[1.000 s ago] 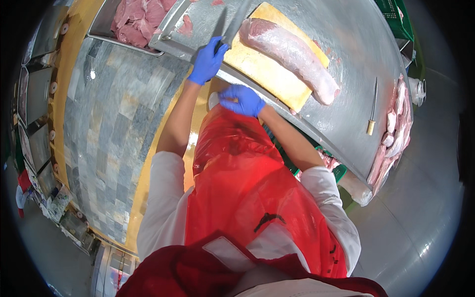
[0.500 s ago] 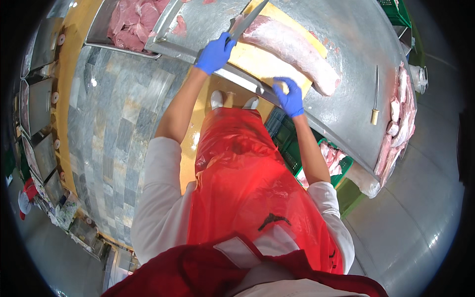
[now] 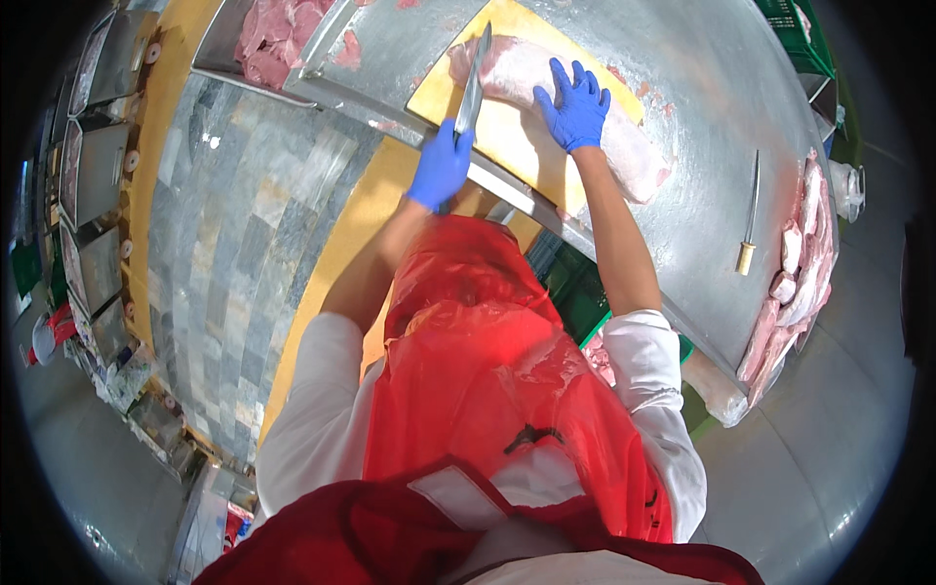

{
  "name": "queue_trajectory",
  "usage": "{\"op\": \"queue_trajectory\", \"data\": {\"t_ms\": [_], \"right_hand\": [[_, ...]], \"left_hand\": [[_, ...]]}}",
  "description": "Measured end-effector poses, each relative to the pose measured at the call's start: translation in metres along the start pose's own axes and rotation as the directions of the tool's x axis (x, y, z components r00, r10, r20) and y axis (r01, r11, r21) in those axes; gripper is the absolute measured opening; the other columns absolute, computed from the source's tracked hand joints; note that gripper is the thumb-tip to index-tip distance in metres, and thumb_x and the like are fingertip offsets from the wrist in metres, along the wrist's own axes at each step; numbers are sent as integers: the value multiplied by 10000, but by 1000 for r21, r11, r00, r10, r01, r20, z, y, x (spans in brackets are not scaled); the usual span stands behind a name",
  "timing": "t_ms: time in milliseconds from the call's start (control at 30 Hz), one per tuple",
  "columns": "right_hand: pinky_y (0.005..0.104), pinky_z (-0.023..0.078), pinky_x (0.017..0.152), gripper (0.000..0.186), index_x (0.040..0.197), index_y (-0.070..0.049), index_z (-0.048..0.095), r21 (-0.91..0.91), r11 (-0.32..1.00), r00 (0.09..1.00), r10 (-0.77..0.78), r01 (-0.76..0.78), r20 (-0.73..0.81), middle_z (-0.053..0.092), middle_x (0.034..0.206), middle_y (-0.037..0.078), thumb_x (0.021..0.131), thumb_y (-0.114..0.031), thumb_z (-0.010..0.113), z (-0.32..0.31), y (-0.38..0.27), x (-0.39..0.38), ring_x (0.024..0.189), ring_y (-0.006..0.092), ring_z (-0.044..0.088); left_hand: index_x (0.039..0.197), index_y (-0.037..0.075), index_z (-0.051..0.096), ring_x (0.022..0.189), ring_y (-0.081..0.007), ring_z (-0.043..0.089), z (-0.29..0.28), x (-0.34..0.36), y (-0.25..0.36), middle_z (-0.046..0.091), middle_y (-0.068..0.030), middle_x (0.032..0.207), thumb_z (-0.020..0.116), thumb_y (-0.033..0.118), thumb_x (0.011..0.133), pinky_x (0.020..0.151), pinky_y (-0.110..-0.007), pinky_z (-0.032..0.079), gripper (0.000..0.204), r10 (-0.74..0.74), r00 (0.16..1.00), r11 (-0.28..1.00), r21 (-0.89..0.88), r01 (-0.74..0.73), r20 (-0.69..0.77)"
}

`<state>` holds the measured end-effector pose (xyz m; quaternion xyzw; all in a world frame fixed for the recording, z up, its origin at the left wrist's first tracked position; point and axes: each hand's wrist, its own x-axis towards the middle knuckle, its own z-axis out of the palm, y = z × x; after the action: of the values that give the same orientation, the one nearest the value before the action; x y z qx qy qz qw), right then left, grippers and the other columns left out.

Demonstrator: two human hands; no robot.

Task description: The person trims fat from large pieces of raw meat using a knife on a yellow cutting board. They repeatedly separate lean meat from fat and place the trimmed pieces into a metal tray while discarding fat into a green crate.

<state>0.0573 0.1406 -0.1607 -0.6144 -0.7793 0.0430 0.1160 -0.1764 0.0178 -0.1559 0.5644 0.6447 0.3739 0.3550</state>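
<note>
My left hand (image 3: 439, 171), in a blue glove, is closed around the handle of a long knife (image 3: 474, 93). The blade points away from me and crosses the left end of a long, pale piece of meat (image 3: 629, 156), seemingly over or against its surface. That meat lies at a slant on a yellow cutting board (image 3: 517, 144), its right end reaching past the board. My right hand (image 3: 575, 112), also blue-gloved, rests on the middle of the meat with fingers spread. A second, slimmer knife with a pale handle (image 3: 745, 258) lies to the right.
The board sits on a metal table (image 3: 702, 127) with a raised front edge. Pink meat slices (image 3: 278, 44) fill a metal tray at the far left. Long meat strips (image 3: 804, 263) line the table's right edge. Below the front edge stands a green crate (image 3: 575, 292).
My right hand has gone from the front edge of the board up onto the meat. My left hand has come nearer and rightward, bringing the knife blade across the meat's left end.
</note>
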Motion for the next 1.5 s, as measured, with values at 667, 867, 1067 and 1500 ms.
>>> {"op": "queue_trajectory", "data": {"t_ms": [667,867,1067,1500], "right_hand": [[566,341,1071,697,1366,-259,572,412,910,998,21,-42,54,513,1390,188,740,-513,749,-15,-26,25,1287,391,452],[449,479,903,446,1137,-175,696,210,969,991,-132,129,3,608,1070,177,726,-316,796,-18,-114,38,996,362,567],[436,512,815,244,963,-138,717,272,957,995,85,-96,54,624,967,146,733,-215,745,-17,-126,36,923,342,592],[404,554,764,424,953,-2,728,158,785,781,530,-599,329,721,876,207,718,-354,742,-31,-149,39,814,351,706]], "left_hand": [[1030,59,490,383,-89,414,-80,-77,37,470,-16,598,432,193,1058,340,-249,346,149,-494,808,648,-484,589,321],[984,73,498,398,-80,419,-139,-11,-12,487,-14,605,446,221,1063,354,-239,327,176,-451,882,702,-557,444,134],[1005,58,512,435,-72,447,-171,60,-32,501,-19,628,490,218,1048,386,-232,353,167,-312,905,715,-555,424,290],[1029,4,497,682,-431,634,-107,89,-3,620,-225,739,569,266,986,610,-503,457,275,-67,870,955,-222,198,489]]}}
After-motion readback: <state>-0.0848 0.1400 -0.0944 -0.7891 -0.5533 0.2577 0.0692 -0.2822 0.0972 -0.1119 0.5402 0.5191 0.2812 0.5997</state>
